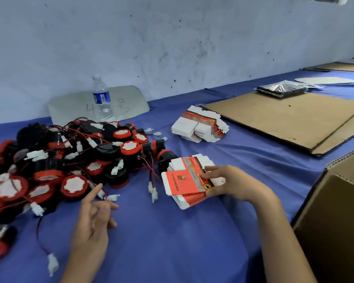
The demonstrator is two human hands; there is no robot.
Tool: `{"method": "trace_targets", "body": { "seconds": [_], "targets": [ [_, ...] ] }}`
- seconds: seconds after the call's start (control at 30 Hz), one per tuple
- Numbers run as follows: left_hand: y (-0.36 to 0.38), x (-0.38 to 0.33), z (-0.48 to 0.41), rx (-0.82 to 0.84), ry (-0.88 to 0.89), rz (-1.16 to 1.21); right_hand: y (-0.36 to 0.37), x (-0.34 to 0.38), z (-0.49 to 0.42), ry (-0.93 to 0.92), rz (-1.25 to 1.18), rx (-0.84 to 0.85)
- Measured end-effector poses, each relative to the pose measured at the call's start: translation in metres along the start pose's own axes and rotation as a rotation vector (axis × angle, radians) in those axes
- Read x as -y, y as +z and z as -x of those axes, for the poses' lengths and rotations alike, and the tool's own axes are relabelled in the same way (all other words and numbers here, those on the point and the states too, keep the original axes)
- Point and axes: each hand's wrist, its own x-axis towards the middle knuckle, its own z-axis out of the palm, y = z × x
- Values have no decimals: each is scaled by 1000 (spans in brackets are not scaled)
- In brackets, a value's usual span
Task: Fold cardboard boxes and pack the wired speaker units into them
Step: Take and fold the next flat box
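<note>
The R hand [231, 185] holds the near stack [184, 184] of flat red & white boxes by its right end, thumb on top, other fingers curled under the edge. The near stack lies on the blue cloth [172, 242] in the middle of the table. It is not folded yet, & its top box sticks out a bit to the left. The L hand [94, 217] holds nothing: pointer finger sticks out, the rest hang loose & a bit bent. It is over the cloth, just beside the speaker pile [70, 156]. The speaker pile is big & messy, on the left side of the table: round black units w/ red rims & white middles, mixed up w/ thin red & black wires & little white plugs [53, 264]. One black unit at the pile's right edge sits right next to the near stack; touching or not, can't tell. A far stack [200, 127] of the same flat boxes lies further back on the cloth, well apart from both hands. Behind the pile a water bottle [102, 99] stands upright in front of a grey board [70, 107] w/ a "4" on it. To the right lies a big flat cardboard sheet [284, 117] w/ a shiny black packet [280, 89] at its back edge. An open brown carton [335, 221] stands at the right edge, near the R arm.
</note>
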Motion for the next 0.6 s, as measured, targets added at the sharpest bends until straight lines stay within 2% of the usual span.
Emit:
{"method": "trace_targets", "body": {
  "seconds": [0.37,0.43,0.53,0.6],
  "targets": [
    [2,-5,5,-3,23,-40,-6,-3,5,-82,-219,-39],
    [2,-5,5,-4,25,-52,-6,2,6,-153,-233,-222],
    [3,-7,5,-4,12,-59,-1,8,1,-286,-136,-683],
    [3,-7,5,-7,5,-55,7,12,-5,-331,-153,-852]
  ]
}}
